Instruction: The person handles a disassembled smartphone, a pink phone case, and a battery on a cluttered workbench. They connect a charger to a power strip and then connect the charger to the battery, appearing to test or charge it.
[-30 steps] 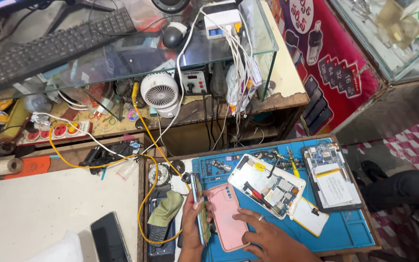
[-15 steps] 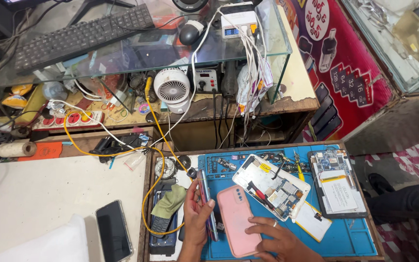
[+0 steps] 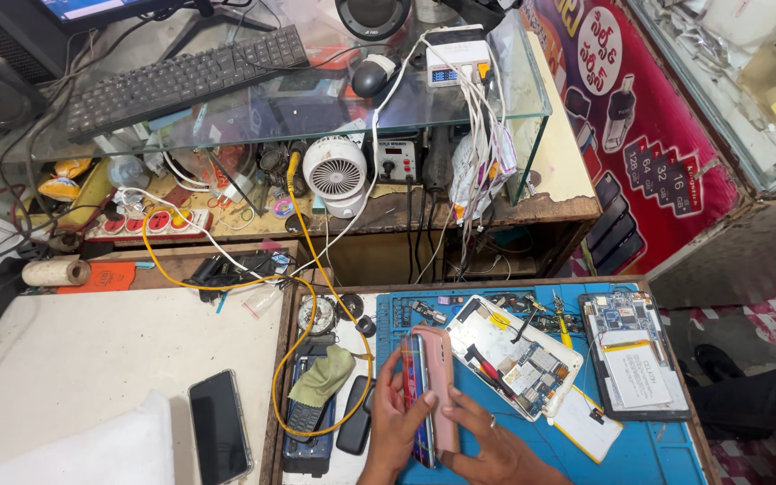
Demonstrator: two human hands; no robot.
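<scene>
Gripping 1 pink-cased phone on edge over the blue mat, the 2 hands close around it: the left hand pinches its near side, the right hand presses fingers against the pink back. Beside it lie 2 opened devices, 1 white and 1 dark. 1 black phone rests on the tabletop.
</scene>
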